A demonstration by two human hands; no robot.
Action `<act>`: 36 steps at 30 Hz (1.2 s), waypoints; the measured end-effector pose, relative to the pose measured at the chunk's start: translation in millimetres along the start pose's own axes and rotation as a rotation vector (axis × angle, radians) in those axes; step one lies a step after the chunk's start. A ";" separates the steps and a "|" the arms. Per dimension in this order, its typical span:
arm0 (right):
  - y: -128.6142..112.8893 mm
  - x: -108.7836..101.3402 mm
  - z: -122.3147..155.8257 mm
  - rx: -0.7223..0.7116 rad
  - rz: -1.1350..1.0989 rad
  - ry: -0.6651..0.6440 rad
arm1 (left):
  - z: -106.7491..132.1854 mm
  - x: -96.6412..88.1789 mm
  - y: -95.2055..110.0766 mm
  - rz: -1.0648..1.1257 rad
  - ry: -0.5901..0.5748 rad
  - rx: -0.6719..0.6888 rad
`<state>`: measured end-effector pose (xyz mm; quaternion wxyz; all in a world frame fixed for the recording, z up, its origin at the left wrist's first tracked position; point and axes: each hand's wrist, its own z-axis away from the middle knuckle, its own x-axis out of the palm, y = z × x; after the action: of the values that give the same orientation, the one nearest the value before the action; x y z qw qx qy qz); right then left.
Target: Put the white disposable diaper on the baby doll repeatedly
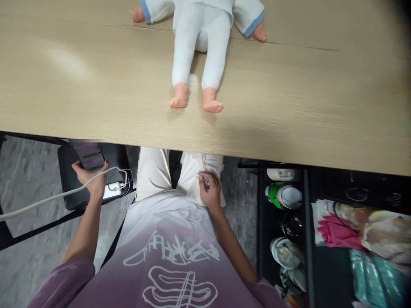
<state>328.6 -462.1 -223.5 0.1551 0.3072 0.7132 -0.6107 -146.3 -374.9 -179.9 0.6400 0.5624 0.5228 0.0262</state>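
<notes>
- The left hand (92,177), left of centre in the frame, is wrapped around a smartphone (90,157) with its screen lit, above a black seat (69,184).
- The right hand (210,189), just below the middle of the frame, lies curled at a white, ruffled, pink-edged item (212,161) on the lap; whether its fingers grip this or merely rest there, I cannot tell.
- A white power adapter (112,191) is on the seat, just beside the left wrist; a white cable (54,197) runs from the left edge across that wrist.
- At top centre, a baby doll (203,30) in a white outfit with blue cuffs lies on the wooden tabletop (305,102), feet toward the person.
- At lower right, dark compartments hold a green-and-white container (284,196), pink cloth (340,231) and teal plastic packaging (375,273).
</notes>
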 end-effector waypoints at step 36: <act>-1.8 0.0 0.5 0.016 0.018 0.000 | 3.5 4.5 -40.3 -0.233 0.050 -0.143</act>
<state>327.3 -462.8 -222.2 0.1579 0.3148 0.7055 -0.6151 -164.3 -389.3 -213.5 0.6640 0.4500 0.5972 0.0030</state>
